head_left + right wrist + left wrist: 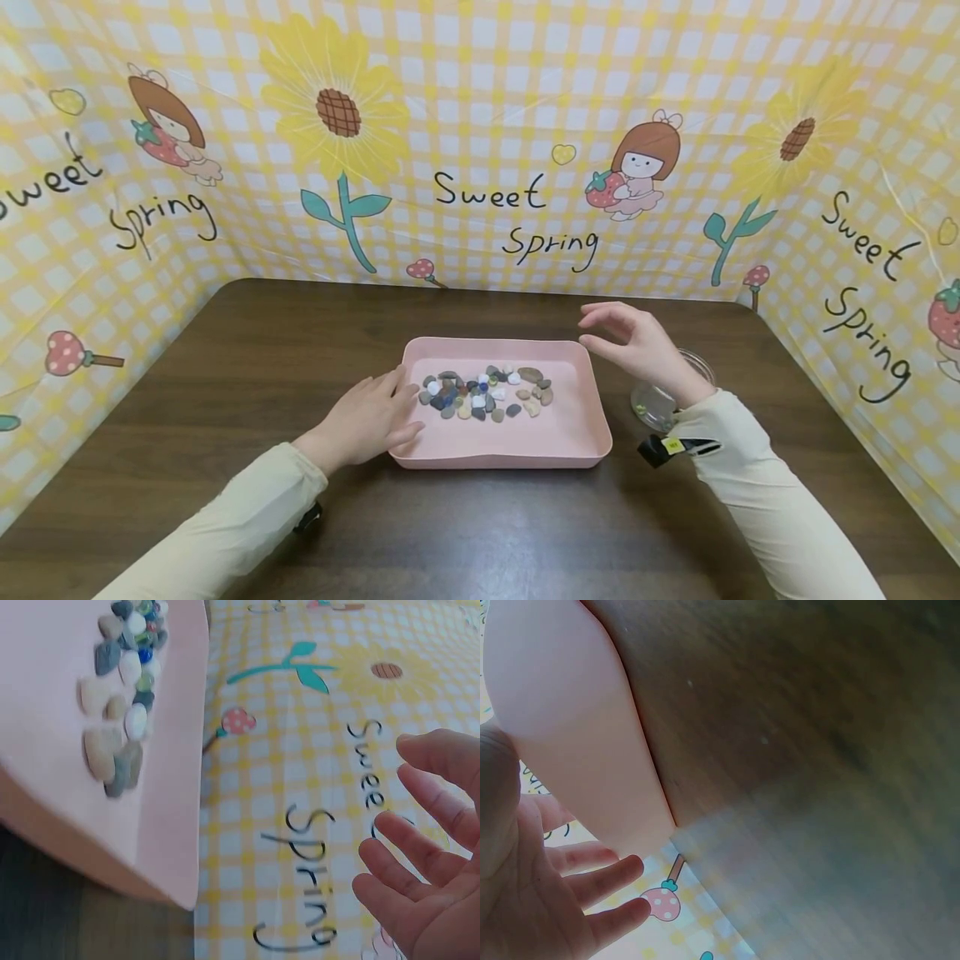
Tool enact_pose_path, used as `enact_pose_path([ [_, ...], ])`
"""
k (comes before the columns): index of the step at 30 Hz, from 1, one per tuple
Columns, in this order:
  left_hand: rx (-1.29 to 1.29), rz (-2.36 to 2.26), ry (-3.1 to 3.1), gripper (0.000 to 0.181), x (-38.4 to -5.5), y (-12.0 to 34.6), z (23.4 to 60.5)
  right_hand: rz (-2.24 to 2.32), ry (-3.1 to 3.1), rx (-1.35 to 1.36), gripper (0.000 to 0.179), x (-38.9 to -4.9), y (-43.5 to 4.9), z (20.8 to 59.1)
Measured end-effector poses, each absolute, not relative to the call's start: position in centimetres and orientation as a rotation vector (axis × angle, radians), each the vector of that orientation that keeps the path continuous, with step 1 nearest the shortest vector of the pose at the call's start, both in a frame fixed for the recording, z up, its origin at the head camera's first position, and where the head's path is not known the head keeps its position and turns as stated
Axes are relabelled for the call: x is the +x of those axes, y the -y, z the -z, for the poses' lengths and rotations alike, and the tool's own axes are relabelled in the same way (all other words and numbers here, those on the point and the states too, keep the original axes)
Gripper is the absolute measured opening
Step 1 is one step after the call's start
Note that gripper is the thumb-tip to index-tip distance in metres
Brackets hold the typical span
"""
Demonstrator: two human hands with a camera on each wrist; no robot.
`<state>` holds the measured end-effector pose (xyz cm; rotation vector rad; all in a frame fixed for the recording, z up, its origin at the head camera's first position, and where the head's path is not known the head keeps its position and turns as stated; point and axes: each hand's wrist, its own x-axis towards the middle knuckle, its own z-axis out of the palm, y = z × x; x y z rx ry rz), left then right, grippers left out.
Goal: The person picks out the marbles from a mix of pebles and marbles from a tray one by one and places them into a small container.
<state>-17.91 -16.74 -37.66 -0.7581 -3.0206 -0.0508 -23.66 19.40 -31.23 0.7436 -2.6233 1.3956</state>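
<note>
A pink rectangular tray (501, 446) holds a loose spread of pebbles (531, 374) and small glass marbles (145, 655) in several colours. At the tray's left side is my left hand (369, 421), its fingers loosely extended by the rim. In the left wrist view, that hand (532, 900) lies against the tray's outer wall (577, 750), gripping nothing that shows. My right hand (637, 342) hovers near the tray's back right corner, fingers spread and slightly bent. Its palm holds nothing in the right wrist view (435, 855). Partly hidden behind the right wrist stands a clear glass jar (651, 408).
The dark wooden table (480, 533) carries the tray and jar. A yellow checked cloth (480, 125) with flowers and lettering surrounds its back and sides. Black wrist straps (660, 450) sit over the cream sleeves (757, 483). A few small bits lie at the jar's bottom.
</note>
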Motion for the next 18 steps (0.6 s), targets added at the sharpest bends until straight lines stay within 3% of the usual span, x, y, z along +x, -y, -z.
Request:
enact_pose_path([
  [18, -0.755, 0.049, 3.03, 0.057, -18.0, 16.6, 37.7, -1.5, 2.657, 0.987, 0.021, -26.1, -14.2, 32.7],
])
